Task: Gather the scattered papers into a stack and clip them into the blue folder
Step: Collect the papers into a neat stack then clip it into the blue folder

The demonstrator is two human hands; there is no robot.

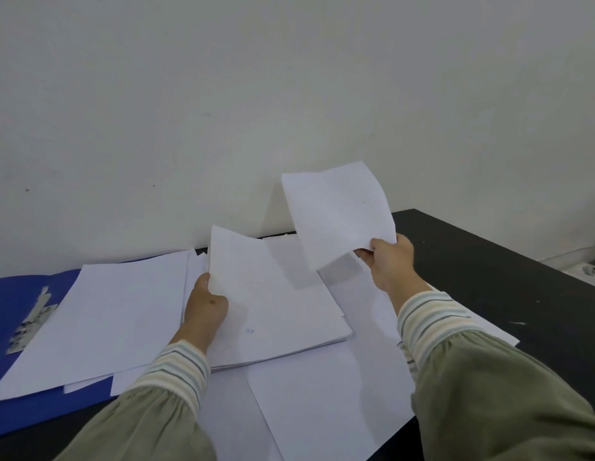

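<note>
White papers lie scattered over a black table (489, 261). My left hand (206, 306) grips the left edge of a stack of papers (276, 307) at the table's middle, tilting its far edge up. My right hand (391, 261) pinches a single white sheet (339, 214) by its lower corner and holds it in the air above the stack's far right. The blue folder (10, 301) lies open at the left, its metal clip (31, 319) showing, with several sheets (113, 314) resting across it.
More loose sheets (322, 400) cover the near part of the table under my arms. A pale wall (289, 94) stands right behind the table. The table's right side is bare and dark, with its edge running down to the right.
</note>
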